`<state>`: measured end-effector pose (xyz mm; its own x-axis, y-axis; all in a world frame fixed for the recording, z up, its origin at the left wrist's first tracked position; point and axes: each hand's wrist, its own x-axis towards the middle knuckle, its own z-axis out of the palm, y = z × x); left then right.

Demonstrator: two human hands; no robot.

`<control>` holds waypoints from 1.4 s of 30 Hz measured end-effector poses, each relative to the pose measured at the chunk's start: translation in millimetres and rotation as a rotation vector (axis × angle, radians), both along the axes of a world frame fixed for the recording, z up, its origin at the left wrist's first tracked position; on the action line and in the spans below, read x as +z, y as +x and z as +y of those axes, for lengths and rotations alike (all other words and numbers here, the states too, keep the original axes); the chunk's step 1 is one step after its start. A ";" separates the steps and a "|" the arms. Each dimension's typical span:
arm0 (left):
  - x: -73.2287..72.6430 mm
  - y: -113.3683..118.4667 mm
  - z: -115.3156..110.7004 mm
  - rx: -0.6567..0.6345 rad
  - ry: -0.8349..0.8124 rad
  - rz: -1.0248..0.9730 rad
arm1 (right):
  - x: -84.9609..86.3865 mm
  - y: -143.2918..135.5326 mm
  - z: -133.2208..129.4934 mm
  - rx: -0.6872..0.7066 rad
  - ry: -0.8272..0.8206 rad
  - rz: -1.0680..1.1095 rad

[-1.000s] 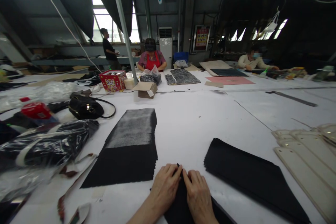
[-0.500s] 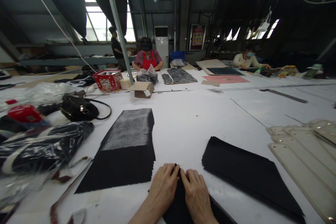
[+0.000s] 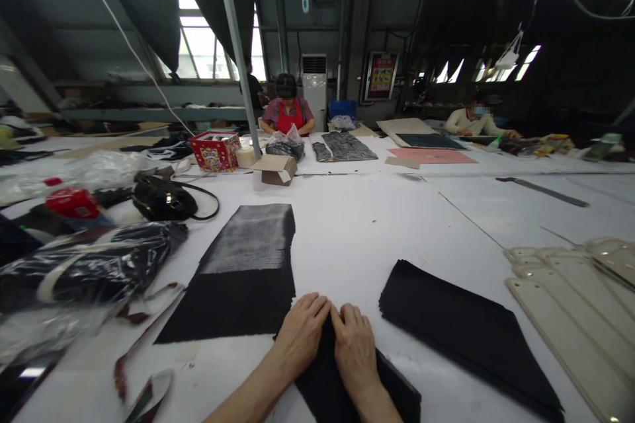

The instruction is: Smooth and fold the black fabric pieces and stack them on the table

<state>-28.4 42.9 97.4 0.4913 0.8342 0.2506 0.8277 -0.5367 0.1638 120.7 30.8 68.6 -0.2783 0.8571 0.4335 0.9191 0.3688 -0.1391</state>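
Observation:
Low in the head view, a black fabric piece (image 3: 325, 377) lies on the white table under both hands. My left hand (image 3: 301, 334) is closed at its far edge, fingers bent and pressed together. Beside it, my right hand (image 3: 354, 347) pinches the same edge, the two sets of fingertips almost meeting. The fingertips partly hide the fold there. To the left rests a stack of black fabric pieces (image 3: 231, 304) with a greyish far half. A second black stack (image 3: 461, 337) lies slanted on the right, apart from my right hand.
Beige panels (image 3: 570, 310) overlap at the right edge. A plastic-wrapped bundle (image 3: 99, 264), a brown strap (image 3: 124, 357) and a black handbag (image 3: 163, 198) lie on the left. Farther back are a cardboard stack (image 3: 274, 170), a red box (image 3: 214, 151) and people at work across the table.
The view has turned slightly left. My hands have moved a little away from me along with the black piece, and their fingertips are closer together.

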 end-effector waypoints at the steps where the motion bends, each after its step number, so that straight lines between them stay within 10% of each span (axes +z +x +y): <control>1: -2.4 -0.2 -0.5 0.000 0.002 0.006 | 0.1 1.7 0.2 0.010 -0.005 0.007; 42: 11.7 33.2 -16.6 -0.283 0.013 0.251 | -4.3 86.4 -66.0 0.054 -0.002 0.134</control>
<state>4.9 26.3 109.1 0.7496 0.6538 0.1031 0.6596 -0.7509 -0.0333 207.1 -35.2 64.3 -0.2637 0.8432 0.4686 0.8709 0.4169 -0.2602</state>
